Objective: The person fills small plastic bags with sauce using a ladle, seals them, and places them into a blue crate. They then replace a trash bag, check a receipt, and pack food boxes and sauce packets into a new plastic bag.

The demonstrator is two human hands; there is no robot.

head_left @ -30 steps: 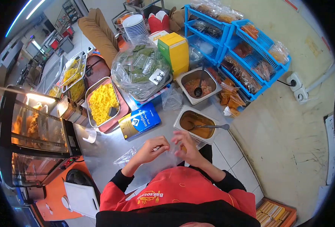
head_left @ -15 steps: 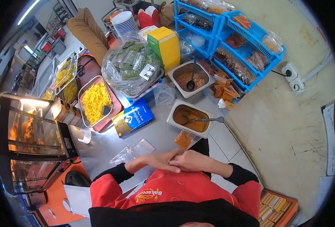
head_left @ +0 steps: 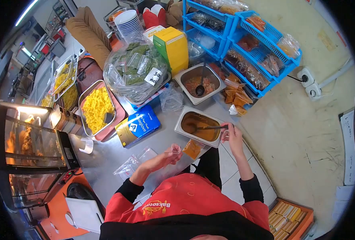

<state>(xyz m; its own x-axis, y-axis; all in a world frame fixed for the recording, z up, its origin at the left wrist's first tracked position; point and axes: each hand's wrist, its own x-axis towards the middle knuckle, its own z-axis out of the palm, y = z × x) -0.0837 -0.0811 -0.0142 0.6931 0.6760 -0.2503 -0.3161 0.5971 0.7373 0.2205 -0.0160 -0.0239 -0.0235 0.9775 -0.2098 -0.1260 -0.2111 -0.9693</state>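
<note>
My right hand [head_left: 232, 137] has its fingers closed round the handle end of a ladle [head_left: 209, 127], whose bowl end sits in the orange-brown sauce of a steel container [head_left: 178, 129]. My left hand [head_left: 172, 155] hovers over the table's front part with its fingers curled; something small and clear, like thin plastic, shows at the fingertips. Just right of it lies a sealed bag of orange sauce [head_left: 192, 149]. Flat clear plastic bags [head_left: 128, 167] lie to the left of my left hand.
Behind stands another steel container [head_left: 178, 78] with a ladle. A blue glove box [head_left: 143, 123], a tray of yellow food [head_left: 97, 105] and a large bag of green leaves [head_left: 134, 74] are to the left. Blue racks [head_left: 261, 48] stand at the back right.
My hands were together at my front and have come apart. The right one moved right and up and took hold of the ladle handle; the left one moved slightly up and left.
</note>
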